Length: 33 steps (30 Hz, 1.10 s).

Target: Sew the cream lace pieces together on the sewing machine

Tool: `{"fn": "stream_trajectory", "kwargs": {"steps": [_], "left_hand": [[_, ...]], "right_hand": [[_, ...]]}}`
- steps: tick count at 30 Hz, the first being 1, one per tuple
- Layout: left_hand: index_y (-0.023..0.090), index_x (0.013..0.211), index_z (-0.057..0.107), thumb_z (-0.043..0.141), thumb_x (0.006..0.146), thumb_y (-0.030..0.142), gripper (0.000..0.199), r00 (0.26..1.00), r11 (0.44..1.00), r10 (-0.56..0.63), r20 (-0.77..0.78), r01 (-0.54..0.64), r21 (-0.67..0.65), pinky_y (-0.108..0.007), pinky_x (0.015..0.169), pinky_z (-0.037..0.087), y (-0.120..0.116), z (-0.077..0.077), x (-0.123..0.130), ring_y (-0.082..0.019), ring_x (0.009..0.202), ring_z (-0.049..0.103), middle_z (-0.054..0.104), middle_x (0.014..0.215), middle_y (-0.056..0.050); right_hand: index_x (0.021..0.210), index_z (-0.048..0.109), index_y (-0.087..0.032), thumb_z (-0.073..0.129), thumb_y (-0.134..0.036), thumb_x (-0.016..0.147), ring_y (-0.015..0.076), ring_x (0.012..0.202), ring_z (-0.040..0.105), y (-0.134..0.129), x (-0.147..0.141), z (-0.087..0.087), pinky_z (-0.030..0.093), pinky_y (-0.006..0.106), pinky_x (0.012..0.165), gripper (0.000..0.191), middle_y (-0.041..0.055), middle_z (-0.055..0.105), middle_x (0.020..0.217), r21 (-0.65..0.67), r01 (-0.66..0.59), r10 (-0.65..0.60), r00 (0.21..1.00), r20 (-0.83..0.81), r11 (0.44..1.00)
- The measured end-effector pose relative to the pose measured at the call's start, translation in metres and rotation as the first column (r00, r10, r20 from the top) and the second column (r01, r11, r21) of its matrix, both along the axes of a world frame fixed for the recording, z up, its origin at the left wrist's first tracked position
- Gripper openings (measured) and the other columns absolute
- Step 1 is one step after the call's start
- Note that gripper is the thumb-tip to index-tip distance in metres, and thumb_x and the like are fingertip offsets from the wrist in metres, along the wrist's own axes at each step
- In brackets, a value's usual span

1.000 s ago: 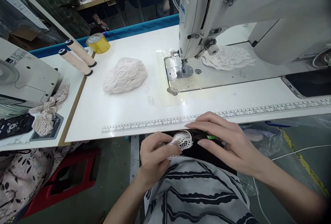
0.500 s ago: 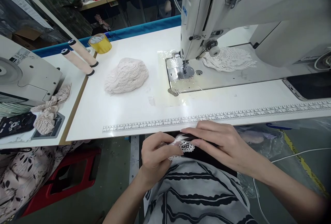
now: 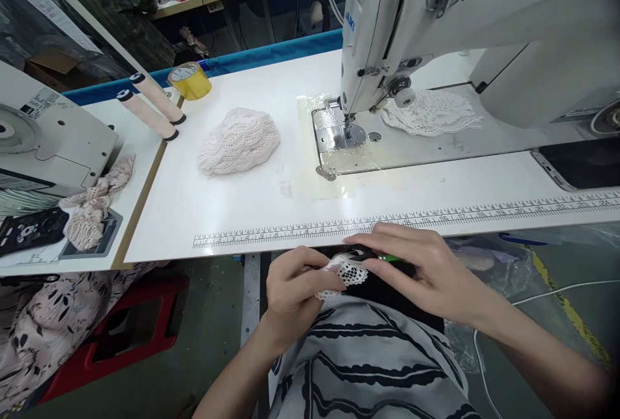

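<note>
Below the table's front edge, my left hand (image 3: 296, 290) is closed, pinching a piece of white lace (image 3: 349, 270) between thumb and fingers. The lace's scalloped edge sticks out to the right, over my lap. Close beside it, my right hand (image 3: 426, 270) is closed around a small dark tool with a green part (image 3: 389, 257). Most of that tool is hidden by the fingers, so its exact kind cannot be made out. Its dark end points left, close to the lace's upper edge.
A sewing machine (image 3: 372, 38) stands on the white table (image 3: 242, 212), with lace pieces (image 3: 431, 113) under its arm. Left of the needle lies a lace pile (image 3: 239, 143). Yellow tape (image 3: 190, 81), thread cones (image 3: 148, 115) and a phone (image 3: 581, 164) lie around; a printed ruler (image 3: 300, 232) runs along the front.
My right fingers have shifted and parted slightly from the lace, and the green part of the tool now shows between them. The left hand keeps its hold on the lace.
</note>
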<state>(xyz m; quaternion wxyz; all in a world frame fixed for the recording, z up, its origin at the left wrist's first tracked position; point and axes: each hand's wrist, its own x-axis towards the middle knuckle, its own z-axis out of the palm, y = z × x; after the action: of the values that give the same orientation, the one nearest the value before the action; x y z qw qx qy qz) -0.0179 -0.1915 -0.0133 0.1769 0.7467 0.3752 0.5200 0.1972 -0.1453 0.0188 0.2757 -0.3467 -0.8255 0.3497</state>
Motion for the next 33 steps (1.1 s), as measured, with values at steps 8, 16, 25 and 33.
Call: {"fn": "stream_trajectory", "kwargs": {"steps": [8, 16, 25, 33], "left_hand": [[0.021, 0.092, 0.067, 0.058, 0.082, -0.004, 0.028, 0.999, 0.997, -0.052, -0.009, 0.052, -0.049, -0.022, 0.057, 0.041, 0.002, -0.002, 0.003, -0.011, 0.067, 0.057, 0.061, 0.081, -0.002], [0.025, 0.124, 0.056, 0.054, 0.091, 0.009, 0.037, 0.994, 0.915, -0.086, -0.074, 0.05, -0.4, -0.019, 0.055, 0.041, -0.007, -0.001, 0.002, -0.011, 0.067, 0.057, 0.063, 0.082, -0.001], [0.02, 0.087, 0.065, 0.052, 0.091, 0.014, 0.015, 0.961, 0.674, -0.172, 0.216, 0.275, -0.686, -0.023, 0.067, 0.041, -0.003, -0.002, 0.016, -0.014, 0.076, 0.057, 0.062, 0.084, -0.002], [0.018, 0.083, 0.062, 0.05, 0.094, 0.027, 0.018, 0.948, 0.452, -0.215, 0.237, 0.311, -0.836, -0.022, 0.058, 0.036, -0.004, 0.005, 0.013, -0.012, 0.067, 0.05, 0.059, 0.077, -0.002]], "right_hand": [[0.088, 0.072, -0.023, 0.064, -0.032, 0.088, 0.0149, 0.074, 0.065, 0.002, -0.017, 0.008, 0.05, 0.024, 0.062, 0.012, 0.0018, 0.07, 0.084, -0.398, 0.05, -0.086, 0.994, -0.073, 0.916], [0.081, 0.068, -0.022, 0.065, -0.03, 0.088, 0.015, 0.075, 0.059, 0.007, -0.007, 0.001, 0.044, 0.027, 0.066, 0.011, 0.0026, 0.063, 0.083, -0.349, 0.042, -0.082, 0.992, -0.1, 0.936], [0.094, 0.052, -0.02, 0.046, -0.037, 0.099, 0.0088, 0.057, 0.042, -0.007, -0.006, -0.003, 0.036, 0.023, 0.053, 0.019, 0.0008, 0.06, 0.082, -0.659, -0.134, -0.098, 0.948, -0.303, 0.74], [0.088, 0.048, -0.021, 0.043, -0.035, 0.101, 0.0094, 0.049, 0.039, 0.001, 0.022, 0.012, 0.028, 0.024, 0.048, 0.019, -0.0043, 0.05, 0.064, -0.165, 0.157, -0.152, 0.988, 0.039, 0.974]]}}
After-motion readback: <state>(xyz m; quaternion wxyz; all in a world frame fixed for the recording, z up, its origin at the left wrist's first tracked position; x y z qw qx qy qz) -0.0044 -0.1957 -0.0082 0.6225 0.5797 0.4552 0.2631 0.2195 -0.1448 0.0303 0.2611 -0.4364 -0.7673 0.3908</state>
